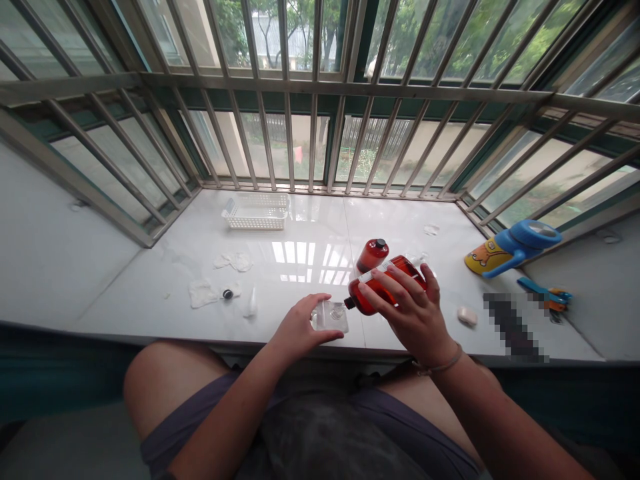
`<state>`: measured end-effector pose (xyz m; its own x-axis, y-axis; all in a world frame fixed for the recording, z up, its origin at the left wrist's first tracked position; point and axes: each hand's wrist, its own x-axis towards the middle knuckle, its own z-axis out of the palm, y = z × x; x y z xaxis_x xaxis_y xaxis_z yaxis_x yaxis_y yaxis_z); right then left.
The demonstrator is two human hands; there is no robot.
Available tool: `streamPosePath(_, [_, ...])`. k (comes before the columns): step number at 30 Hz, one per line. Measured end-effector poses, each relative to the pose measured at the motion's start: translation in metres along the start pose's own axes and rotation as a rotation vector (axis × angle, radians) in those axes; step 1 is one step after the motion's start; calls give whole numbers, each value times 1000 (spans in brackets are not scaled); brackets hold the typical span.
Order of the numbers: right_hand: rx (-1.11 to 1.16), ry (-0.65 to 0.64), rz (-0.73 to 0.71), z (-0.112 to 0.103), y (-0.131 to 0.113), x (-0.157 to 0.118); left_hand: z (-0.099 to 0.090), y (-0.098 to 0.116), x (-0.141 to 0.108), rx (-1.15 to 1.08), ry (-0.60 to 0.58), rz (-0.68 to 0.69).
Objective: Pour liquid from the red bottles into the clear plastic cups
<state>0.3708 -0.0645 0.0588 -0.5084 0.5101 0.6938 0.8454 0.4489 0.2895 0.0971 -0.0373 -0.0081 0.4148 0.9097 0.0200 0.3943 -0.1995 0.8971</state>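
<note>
My left hand is closed round a small clear bottle near the front edge of the white sill. In my right hand is a large reddish-brown bottle, tilted with its dark neck down to the left. That neck is at the mouth of the clear bottle; whether liquid is flowing I cannot tell. Behind it stands a second reddish-brown bottle with a black cap. A clear item, partly hidden by my right hand, lies just beyond the held bottle.
A white perforated basket stands at the back left. Crumpled tissues, a black round cap and a small clear tube lie at left. At right are a blue-and-yellow flask, a pale soap-like lump and a blue-orange tool.
</note>
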Motion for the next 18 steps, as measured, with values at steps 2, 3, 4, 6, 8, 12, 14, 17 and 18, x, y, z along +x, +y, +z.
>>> streamPosePath(2, [-4,2,-5,0,0,1,0,0,0,0,0,3])
streamPosePath(3, [-8,5,-6,0,0,2,0,0,0,0,0,4])
streamPosePath(4, [-12,6,-6,0,1,2,0,0,0,0,1,4])
streamPosePath(6, [-19,10,-4,-1,1,3,0,0,0,-3,1,3])
streamPosePath(8, [-20,10,-7,-1,1,4,0,0,1,-4,-1,2])
streamPosePath(12, [-12,7,-18,-2,1,5,0,0,1,0,-2,4])
streamPosePath(14, [-2,9,-20,-2,2,6,0,1,2,2,1,7])
streamPosePath(17, [4,8,-26,-3,2,7,0,2,2,1,2,11])
streamPosePath(18, [3,7,-26,-3,2,8,0,2,3,0,3,12])
